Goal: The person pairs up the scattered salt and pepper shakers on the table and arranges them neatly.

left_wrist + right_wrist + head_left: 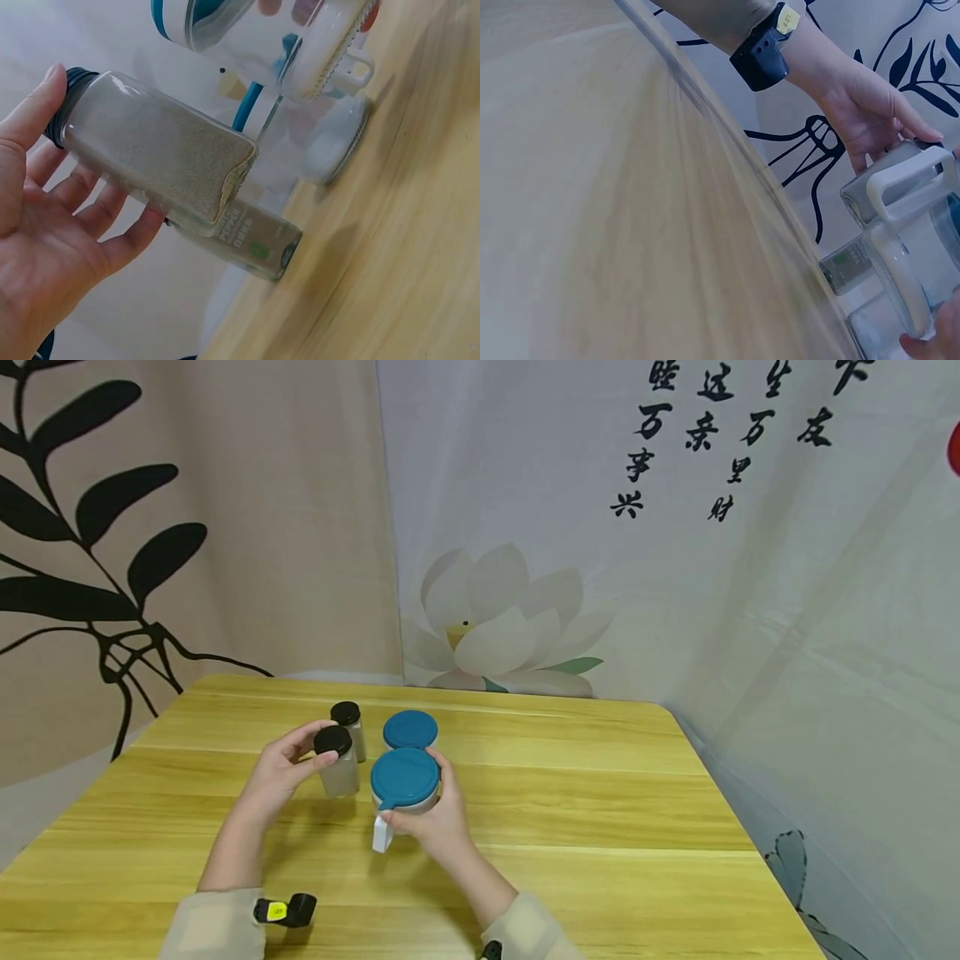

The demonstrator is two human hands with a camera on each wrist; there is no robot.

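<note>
Left hand (279, 770) round black-capped bottle (342, 774), long axis near-vertical, cap (333, 740) up; right hand (441, 817) round blue-lidded jar (406, 783), lid (403, 772) up

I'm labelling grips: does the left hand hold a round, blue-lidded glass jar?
No, the left hand grips a square, black-lidded glass bottle of greyish powder.

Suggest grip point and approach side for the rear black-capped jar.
Probably the black cap, from above: the rear jar stands upright with its cap on top, while the front jar, gripped by the left hand, partly covers it from the wearer's side.
</note>
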